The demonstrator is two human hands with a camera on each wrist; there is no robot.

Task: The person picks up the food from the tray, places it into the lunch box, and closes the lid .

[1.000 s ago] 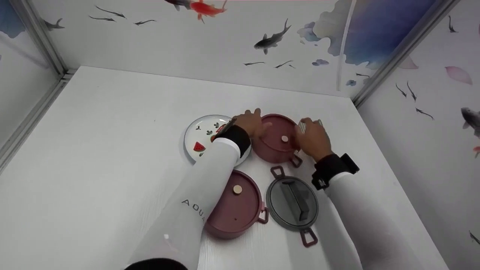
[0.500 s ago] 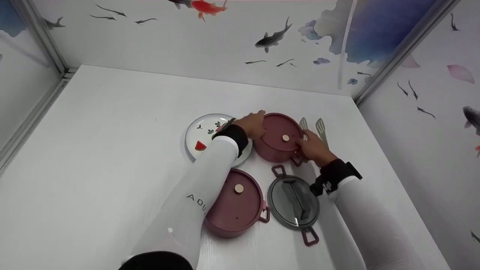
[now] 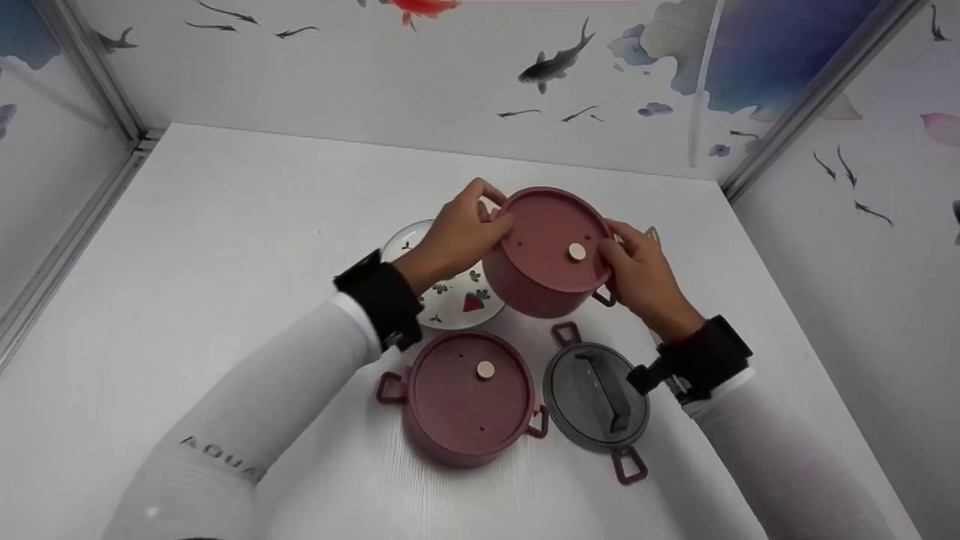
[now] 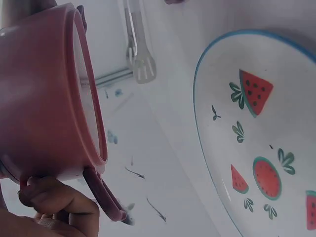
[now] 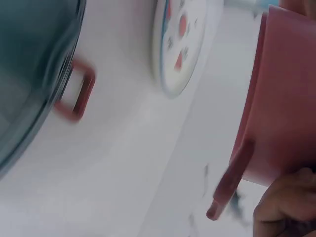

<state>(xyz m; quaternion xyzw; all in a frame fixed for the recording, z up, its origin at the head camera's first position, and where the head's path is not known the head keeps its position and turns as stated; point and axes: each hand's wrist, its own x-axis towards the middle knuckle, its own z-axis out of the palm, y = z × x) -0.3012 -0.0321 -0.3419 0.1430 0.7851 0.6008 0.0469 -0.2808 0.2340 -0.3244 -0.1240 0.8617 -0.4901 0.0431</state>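
A dark red toy pot (image 3: 551, 232) hangs tilted above the table between both hands. Its flat face with a pale round disc is turned up; the left wrist view shows the rim and loop handles on the underside. My left hand (image 3: 459, 231) grips its left side and my right hand (image 3: 646, 274) pinches its right side near a handle. Partly beneath the pot lies a white plate (image 3: 454, 307) with watermelon prints. Closer to me stands a larger red pot (image 3: 469, 397). Beside that is a dark grey round pan or lid (image 3: 596, 397) with red loop handles.
Slotted utensils (image 4: 143, 64) lie beyond the held pot, mostly behind the right hand in the head view. The white table (image 3: 247, 225) runs back to a wall (image 3: 375, 90) painted with fish, with metal posts at the corners.
Both hands have taken hold of the smaller red pot and lifted it off the table, tilting it. The left forearm has swung left, uncovering the larger pot.
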